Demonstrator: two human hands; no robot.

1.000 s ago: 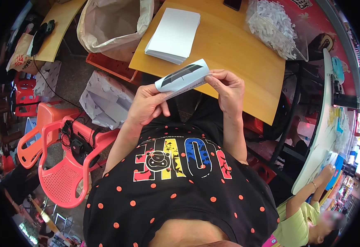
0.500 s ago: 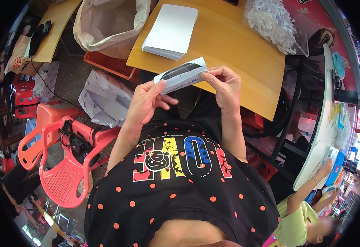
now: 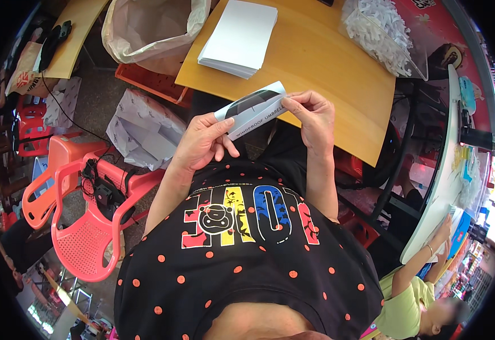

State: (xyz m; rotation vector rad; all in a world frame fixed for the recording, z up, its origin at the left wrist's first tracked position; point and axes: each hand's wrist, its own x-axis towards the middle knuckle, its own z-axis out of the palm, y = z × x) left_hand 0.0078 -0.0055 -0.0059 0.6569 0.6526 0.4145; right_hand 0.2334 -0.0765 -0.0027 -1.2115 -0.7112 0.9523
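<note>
Between my hands is a folded paper sleeve [image 3: 253,110], white with a dark umbrella picture and a line of print. My left hand [image 3: 206,137] grips its left end, thumb on the front face and the lower fingers curled loosely beneath. At the opposite end my right hand [image 3: 314,116] pinches the upper right corner between thumb and fingers. The sleeve is tilted, its right end higher, just in front of the table's near edge. A stack of white paper sheets [image 3: 241,37] lies on the wooden table [image 3: 321,73] beyond it.
A clear bin of white paper strips [image 3: 377,34] stands at the table's far right. To the left are a large lined sack [image 3: 151,28], an opened white carton [image 3: 145,130] and a red plastic chair [image 3: 91,243]. A co-worker in a yellow-green top [image 3: 403,306] sits at right.
The sleeve has shifted slightly, and my left thumb has slid a little toward its middle along the lower edge. More of the printed line shows. My right hand keeps its pinch.
</note>
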